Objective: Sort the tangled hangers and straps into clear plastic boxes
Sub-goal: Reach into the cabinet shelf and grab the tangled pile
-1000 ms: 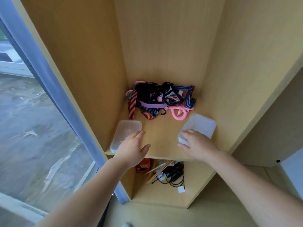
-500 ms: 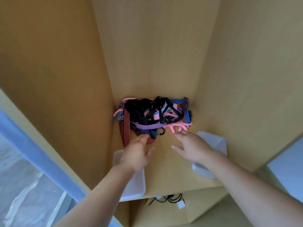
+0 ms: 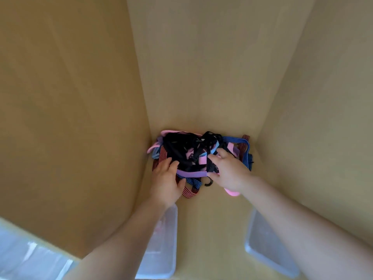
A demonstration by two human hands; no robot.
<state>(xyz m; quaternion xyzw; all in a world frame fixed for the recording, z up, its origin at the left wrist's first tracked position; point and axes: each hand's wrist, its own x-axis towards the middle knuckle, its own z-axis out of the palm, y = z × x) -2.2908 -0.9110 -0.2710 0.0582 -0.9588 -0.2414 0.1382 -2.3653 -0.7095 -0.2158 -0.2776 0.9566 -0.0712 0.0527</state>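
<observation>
Right hand point(image 3: 228, 170) grasped the tangle point(image 3: 187, 152) at the shelf's point(image 3: 218, 211) back edge, likely to tease it apart; left hand point(image 3: 167, 178) braced it, grip unclear.

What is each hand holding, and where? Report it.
The right hand pinches the tangle of straps at its near middle. The left hand touches its near-left edge; a grip cannot be told.

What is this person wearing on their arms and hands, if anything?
Nothing that shows. The left hand and right hand are bare: no gloves, rings or watch in sight. The left arm and right arm are uncovered too, with no sleeve in the picture.
</observation>
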